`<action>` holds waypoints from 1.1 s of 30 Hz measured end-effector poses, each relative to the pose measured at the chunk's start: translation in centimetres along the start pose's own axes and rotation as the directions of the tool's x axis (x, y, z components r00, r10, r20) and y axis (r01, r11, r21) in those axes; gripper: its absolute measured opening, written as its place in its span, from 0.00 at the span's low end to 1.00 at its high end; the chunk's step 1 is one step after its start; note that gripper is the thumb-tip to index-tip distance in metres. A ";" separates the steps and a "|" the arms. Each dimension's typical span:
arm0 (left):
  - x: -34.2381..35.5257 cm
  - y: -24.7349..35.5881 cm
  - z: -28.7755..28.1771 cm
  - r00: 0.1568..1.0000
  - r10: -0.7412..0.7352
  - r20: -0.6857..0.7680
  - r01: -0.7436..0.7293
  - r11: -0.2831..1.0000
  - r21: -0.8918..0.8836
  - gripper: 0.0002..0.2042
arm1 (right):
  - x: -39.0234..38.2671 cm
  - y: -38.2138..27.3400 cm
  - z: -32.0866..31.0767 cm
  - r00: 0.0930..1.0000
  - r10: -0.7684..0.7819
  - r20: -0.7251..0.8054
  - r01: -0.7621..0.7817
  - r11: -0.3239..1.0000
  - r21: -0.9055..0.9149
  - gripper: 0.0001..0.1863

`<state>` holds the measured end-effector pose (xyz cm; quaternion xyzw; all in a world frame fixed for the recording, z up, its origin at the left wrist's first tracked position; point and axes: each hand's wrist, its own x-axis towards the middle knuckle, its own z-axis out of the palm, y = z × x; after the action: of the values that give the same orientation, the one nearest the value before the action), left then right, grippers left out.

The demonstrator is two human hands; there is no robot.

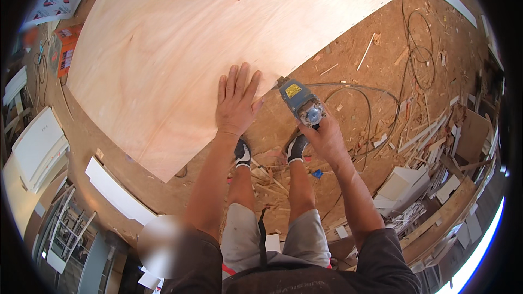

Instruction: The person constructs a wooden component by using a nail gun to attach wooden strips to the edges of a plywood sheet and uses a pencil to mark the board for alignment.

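A large pale plywood sheet [163, 65] fills the upper left and middle, its near right edge running diagonally past me. Small dark marks dot that edge toward the far corner. My left hand [236, 103] lies flat on the sheet near this edge, fingers stretched out. Just right of it, my right hand [329, 139] grips a grey nail gun [294, 95] with a yellow label and a round bolted cap. The tool's nose is at the sheet's edge; whether it presses on the wood, I cannot tell. My palm hides most of its handle.
A dark hose [376, 88] loops over the brown floor on the right. Wood scraps [436, 147] pile up at the right. White panels [117, 190] lie at the lower left, and an orange box [64, 49] stands by the sheet's left edge. My feet [297, 147] are below the sheet.
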<state>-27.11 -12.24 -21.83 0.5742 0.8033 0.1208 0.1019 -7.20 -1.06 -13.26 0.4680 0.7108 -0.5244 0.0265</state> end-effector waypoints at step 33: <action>-33.3 -15.3 -7.7 0.757 -0.653 0.025 0.653 0.757 -0.004 0.41 | -17.8 7.2 6.7 0.974 0.227 -0.018 -0.221 0.959 0.175 0.14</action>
<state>-32.47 -49.16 -18.44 0.2592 0.9510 0.0763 0.1501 4.75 -17.53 -12.08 0.5559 0.6057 -0.5684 0.0315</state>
